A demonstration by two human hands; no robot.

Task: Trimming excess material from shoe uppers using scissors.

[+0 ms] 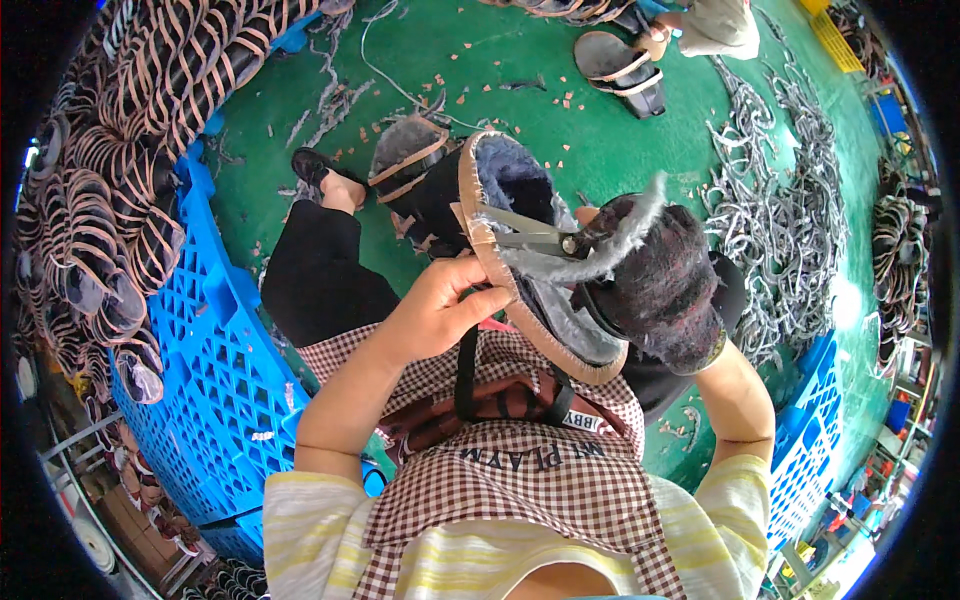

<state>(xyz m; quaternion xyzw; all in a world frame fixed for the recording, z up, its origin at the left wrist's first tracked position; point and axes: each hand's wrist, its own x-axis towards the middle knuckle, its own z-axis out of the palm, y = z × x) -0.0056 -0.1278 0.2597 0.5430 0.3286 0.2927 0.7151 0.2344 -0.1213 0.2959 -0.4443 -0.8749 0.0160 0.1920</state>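
My left hand [445, 308] is closed on the tan edge of a dark slipper [512, 172] with grey fleece lining, held tilted above my lap. My right hand [660, 285], in a dark fuzzy glove or mitt, is closed around a pair of scissors [532, 240]. Their metal blades lie across the slipper's opening, parted near its tan rim. A grey fleece strip [603, 260] curls along the slipper's edge, below the blades, and rises in front of the glove. The glove hides the scissor handles and most of my right fingers.
Piled slippers [140, 190] fill the left, beside a blue plastic pallet [205, 385]. Another blue pallet [808, 440] stands right, below heaped grey fleece trimmings [770, 230]. Slippers [408, 152] lie on the green floor among small scraps. A person's sleeve [722, 25] shows at the top.
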